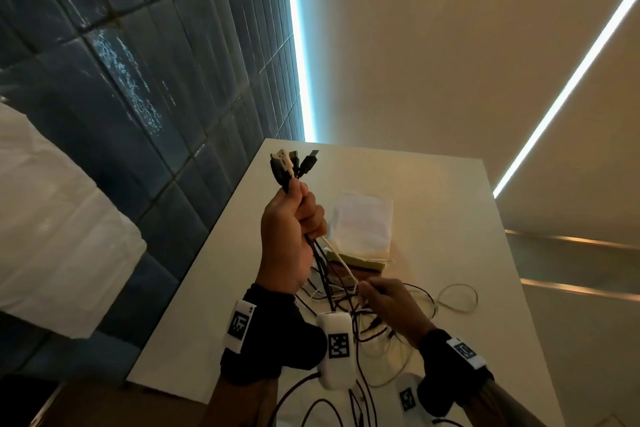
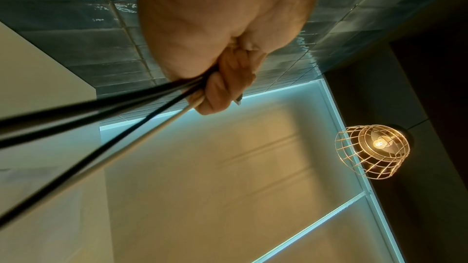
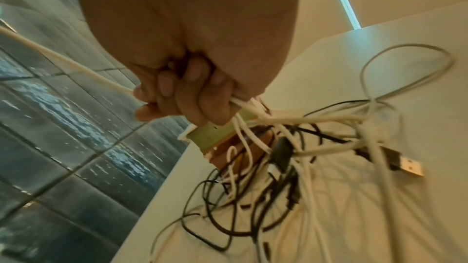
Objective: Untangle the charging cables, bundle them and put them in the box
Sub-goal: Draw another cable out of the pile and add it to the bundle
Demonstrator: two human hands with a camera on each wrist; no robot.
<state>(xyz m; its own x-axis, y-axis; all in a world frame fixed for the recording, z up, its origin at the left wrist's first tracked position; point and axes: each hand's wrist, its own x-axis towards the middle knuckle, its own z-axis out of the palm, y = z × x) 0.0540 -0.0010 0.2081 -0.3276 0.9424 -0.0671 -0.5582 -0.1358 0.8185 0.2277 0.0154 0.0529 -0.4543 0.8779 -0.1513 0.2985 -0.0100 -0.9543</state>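
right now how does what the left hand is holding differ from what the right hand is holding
The left hand grips several cables together, mostly black with one white, raised above the table, their plugs standing up out of the fist. The right hand holds a white cable, low over the tangle lying on the table. Shared: both hands are closed round cable, and the white cable runs taut between them.
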